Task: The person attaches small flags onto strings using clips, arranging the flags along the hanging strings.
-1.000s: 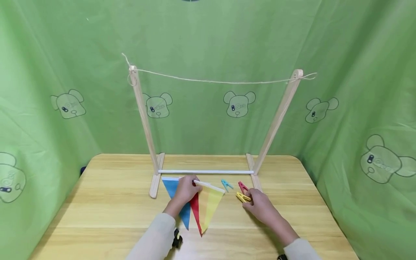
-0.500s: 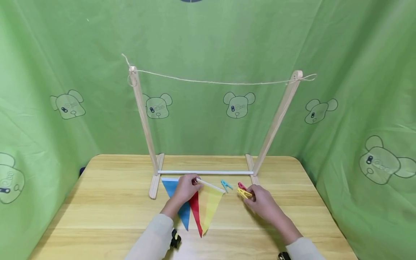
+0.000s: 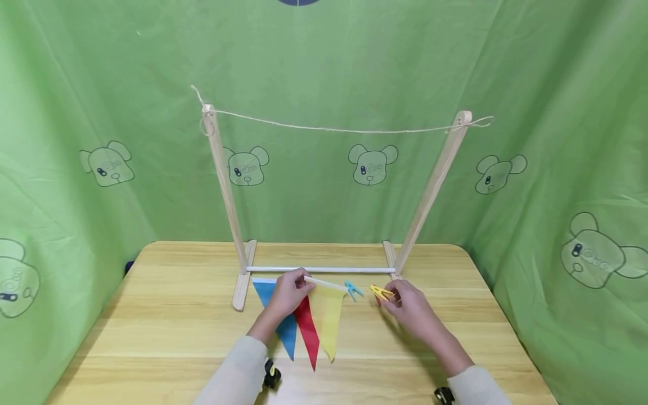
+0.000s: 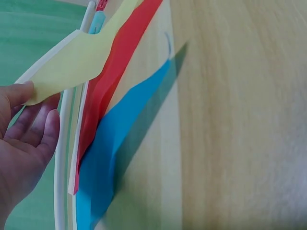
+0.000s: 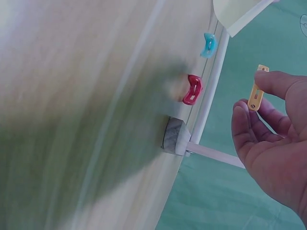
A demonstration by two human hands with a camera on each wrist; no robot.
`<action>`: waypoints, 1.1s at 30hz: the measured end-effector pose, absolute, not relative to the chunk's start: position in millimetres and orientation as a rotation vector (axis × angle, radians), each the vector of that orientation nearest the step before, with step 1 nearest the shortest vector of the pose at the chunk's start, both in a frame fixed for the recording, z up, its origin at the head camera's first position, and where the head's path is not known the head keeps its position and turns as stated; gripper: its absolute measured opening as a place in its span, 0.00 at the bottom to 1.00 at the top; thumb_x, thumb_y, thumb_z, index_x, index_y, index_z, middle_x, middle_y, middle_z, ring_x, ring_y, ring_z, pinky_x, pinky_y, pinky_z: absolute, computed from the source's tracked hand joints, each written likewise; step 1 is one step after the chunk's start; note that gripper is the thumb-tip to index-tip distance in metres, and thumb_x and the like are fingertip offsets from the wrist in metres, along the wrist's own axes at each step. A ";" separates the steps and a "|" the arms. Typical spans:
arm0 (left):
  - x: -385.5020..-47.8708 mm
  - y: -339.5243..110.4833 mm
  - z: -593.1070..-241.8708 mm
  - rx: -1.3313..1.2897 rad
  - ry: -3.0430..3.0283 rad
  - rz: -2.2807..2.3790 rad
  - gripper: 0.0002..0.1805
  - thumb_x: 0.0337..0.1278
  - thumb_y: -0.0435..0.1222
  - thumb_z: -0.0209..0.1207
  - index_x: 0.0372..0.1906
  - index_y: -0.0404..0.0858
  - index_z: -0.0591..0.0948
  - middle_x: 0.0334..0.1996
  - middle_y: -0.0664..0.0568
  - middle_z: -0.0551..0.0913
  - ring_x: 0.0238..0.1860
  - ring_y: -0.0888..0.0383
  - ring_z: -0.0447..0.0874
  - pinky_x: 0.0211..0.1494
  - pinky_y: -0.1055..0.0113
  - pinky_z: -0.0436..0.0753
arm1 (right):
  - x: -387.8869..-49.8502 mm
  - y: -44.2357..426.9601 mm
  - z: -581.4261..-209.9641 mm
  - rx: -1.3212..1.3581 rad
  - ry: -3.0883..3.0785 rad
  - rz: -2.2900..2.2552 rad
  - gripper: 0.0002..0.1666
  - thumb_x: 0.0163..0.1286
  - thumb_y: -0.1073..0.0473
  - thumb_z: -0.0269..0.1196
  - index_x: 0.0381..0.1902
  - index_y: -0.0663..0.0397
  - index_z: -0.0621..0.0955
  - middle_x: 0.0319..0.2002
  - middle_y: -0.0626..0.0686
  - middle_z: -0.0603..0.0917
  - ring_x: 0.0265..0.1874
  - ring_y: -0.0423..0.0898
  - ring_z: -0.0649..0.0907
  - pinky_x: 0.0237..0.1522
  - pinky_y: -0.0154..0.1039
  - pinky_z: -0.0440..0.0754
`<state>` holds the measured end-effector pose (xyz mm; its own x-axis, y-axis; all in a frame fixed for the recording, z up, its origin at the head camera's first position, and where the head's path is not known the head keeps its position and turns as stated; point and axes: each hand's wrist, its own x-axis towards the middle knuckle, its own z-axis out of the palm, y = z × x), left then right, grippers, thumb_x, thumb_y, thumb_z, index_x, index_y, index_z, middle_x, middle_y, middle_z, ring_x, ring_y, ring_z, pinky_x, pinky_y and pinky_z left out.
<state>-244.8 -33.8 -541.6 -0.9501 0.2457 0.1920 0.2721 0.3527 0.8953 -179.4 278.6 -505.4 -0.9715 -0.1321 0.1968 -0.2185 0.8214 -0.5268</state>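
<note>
My left hand (image 3: 290,292) pinches a yellow pennant (image 3: 331,323) by one end of its white top edge, lifting it off the table. Beneath it a red pennant (image 3: 307,332) and a blue pennant (image 3: 288,336) lie on the wood, the red partly over the blue in the left wrist view (image 4: 120,115). Between thumb and fingers my right hand (image 3: 412,309) holds a yellow clothespin (image 3: 381,293), raised above the table. A red clothespin (image 5: 193,89) lies below that hand, mostly hidden in the head view. The blue clothespin (image 3: 354,291) lies near the yellow pennant's right corner.
Behind the hands stands a wooden frame with a left post (image 3: 223,185), a right post (image 3: 432,191) and a white bottom rod (image 3: 321,270). A string (image 3: 324,129) sags between the post tops. Green curtain (image 3: 304,67) surrounds the wooden table (image 3: 177,315).
The right hand has raised the yellow clothespin off the table and slightly away from me. The left hand has lifted the yellow pennant, whose tip has swung right, baring more of the red one.
</note>
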 end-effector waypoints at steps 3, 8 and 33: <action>-244.6 -33.8 -540.1 -0.486 -2.530 -1.742 0.05 0.61 0.29 0.69 0.40 0.36 0.85 0.27 0.50 0.78 0.28 0.60 0.74 0.30 0.73 0.76 | -181.4 279.4 -503.9 0.300 -2.825 0.848 0.14 0.62 0.66 0.74 0.43 0.62 0.82 0.35 0.53 0.82 0.32 0.41 0.80 0.33 0.32 0.85; -243.6 -32.1 -533.6 -0.447 -2.524 -1.770 0.05 0.62 0.30 0.69 0.41 0.37 0.84 0.28 0.51 0.79 0.28 0.60 0.75 0.30 0.73 0.76 | -183.6 281.6 -498.9 0.299 -2.812 0.875 0.16 0.61 0.68 0.74 0.45 0.64 0.81 0.36 0.55 0.82 0.33 0.43 0.81 0.34 0.33 0.86; -237.4 -23.6 -502.7 -0.408 -2.391 -1.837 0.03 0.65 0.31 0.68 0.39 0.39 0.84 0.28 0.50 0.78 0.28 0.59 0.73 0.27 0.75 0.73 | -196.6 286.3 -467.7 0.305 -2.804 0.863 0.17 0.68 0.66 0.69 0.53 0.65 0.80 0.44 0.60 0.83 0.40 0.49 0.84 0.44 0.44 0.89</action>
<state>-237.4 -23.6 -502.7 -0.9591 0.1505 0.2396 0.2703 0.2368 0.9332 -196.6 286.3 -467.7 -0.9605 -0.1387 0.2414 -0.2504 0.8093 -0.5314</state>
